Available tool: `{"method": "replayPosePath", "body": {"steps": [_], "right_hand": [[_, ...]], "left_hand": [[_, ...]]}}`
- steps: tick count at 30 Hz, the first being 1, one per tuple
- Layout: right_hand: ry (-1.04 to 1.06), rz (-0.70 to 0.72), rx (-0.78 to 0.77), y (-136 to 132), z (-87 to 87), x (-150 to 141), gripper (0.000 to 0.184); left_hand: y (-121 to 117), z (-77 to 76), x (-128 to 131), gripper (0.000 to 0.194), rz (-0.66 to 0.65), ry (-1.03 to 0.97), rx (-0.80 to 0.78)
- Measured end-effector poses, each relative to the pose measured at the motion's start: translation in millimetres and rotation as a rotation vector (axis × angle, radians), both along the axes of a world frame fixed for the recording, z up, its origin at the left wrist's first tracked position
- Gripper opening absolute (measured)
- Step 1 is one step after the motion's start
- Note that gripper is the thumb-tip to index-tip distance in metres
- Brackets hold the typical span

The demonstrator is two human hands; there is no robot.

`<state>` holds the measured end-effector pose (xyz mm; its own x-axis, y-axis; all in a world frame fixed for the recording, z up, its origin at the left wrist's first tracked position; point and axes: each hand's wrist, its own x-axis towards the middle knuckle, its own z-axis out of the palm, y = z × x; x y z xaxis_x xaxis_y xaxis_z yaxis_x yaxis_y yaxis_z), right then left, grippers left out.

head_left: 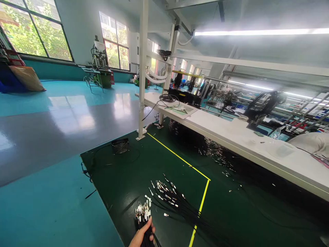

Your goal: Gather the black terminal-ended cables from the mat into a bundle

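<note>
My left hand (pixel 140 238) shows at the bottom edge, closed around a bundle of black cables (pixel 143 214) whose silver connector ends point up and away from me. Just to the right of it, a fan of more black cables with metal connectors (pixel 168 197) lies spread on the dark green floor mat (pixel 123 178). My right hand is out of view.
A yellow floor line (pixel 180 157) crosses the mat. A long white workbench (pixel 231 132) runs along the right, with cable coils on and under it. A white post (pixel 142 68) and a small black fan (pixel 120 145) stand ahead. A green machine (pixel 101 72) sits by the windows.
</note>
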<state>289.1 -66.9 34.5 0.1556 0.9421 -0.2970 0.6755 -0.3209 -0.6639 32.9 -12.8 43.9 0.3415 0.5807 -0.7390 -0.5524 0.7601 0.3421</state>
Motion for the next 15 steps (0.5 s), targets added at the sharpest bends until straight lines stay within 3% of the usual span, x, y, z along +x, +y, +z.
{"method": "replayPosePath", "body": {"steps": [4, 7, 11, 15], "right_hand": [[-0.261, -0.058, 0.130, 4.3, 9.0, 29.7, 0.029], [-0.514, -0.049, 0.176, 19.0, -0.9, 38.1, 0.028], [-0.573, 0.019, 0.208, 26.6, -16.9, 37.8, 0.025], [-0.509, -0.022, 0.192, 15.8, -8.7, 41.1, 0.028]], "left_hand": [[-1.9, -1.0, -1.3, 0.030, 0.026, -0.017, 0.027], [-3.5, 2.7, -3.5, 0.029, 0.030, 0.007, 0.024], [-7.5, 9.2, -5.9, 0.027, 0.065, 0.017, 0.028], [-12.2, 13.3, -3.5, 0.027, 0.091, -0.098, 0.061]]}}
